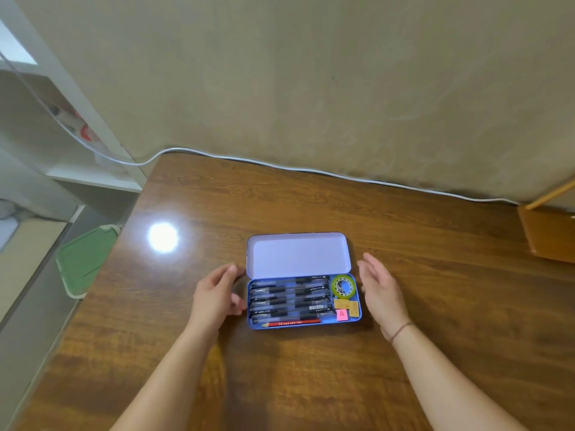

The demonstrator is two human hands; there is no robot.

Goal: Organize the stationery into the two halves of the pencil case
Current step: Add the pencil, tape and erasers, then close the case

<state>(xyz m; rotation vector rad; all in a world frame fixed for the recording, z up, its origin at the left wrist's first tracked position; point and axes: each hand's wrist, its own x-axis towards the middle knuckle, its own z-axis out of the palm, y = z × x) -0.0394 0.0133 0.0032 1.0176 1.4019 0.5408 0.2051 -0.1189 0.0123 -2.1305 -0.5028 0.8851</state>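
Observation:
A blue tin pencil case lies open mid-table, its bare lilac lid tilted back. The near half holds several black pens in rows, a red pencil along the front, a green tape roll at the right end, two small orange erasers and a pink note marked "A". My left hand hovers just left of the case, fingers apart, holding nothing. My right hand hovers just right of it, palm facing the case, fingers apart.
The brown wooden table meets a beige wall, with a white cable along the back edge. A wooden stand sits at the far right. A green tray lies beyond the table's left edge, below white shelves.

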